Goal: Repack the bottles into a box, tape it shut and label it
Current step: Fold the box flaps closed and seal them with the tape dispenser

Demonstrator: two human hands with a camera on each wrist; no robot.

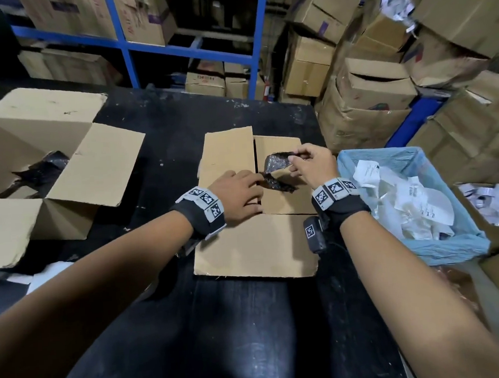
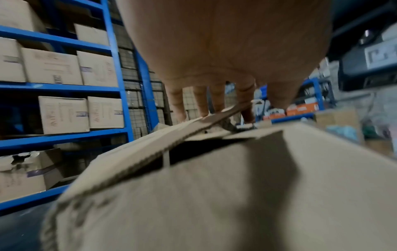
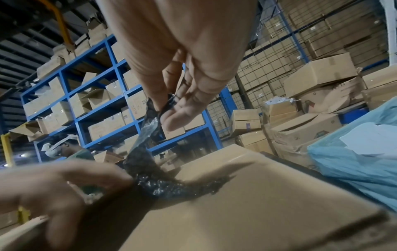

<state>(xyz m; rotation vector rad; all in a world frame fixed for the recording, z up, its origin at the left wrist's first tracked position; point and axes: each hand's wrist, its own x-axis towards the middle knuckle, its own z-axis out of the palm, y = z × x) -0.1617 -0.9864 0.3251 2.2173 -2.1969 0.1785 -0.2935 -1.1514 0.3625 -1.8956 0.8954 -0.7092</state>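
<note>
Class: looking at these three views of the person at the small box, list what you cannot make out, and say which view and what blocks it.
1. Contents of the small box: head view, flaps cover them.
2. Left hand fingertips: head view, hidden under the dark crinkled strip; left wrist view blurred.
3. What the strip is: too crumpled where the right hand pinches it.
4. Print on bin papers: too small.

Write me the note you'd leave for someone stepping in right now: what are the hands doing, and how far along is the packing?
Left hand: flat, pressing the small brown cardboard box's flaps down.
Right hand: pinching a dirty black strip of old tape, which is partly stuck to the right flap.
Large open cardboard box sits left on the black table; blue-lined waste bin right.
Done: flaps folded in.
Left: remove the strip, tape shut, label. No bottles visible.
</note>
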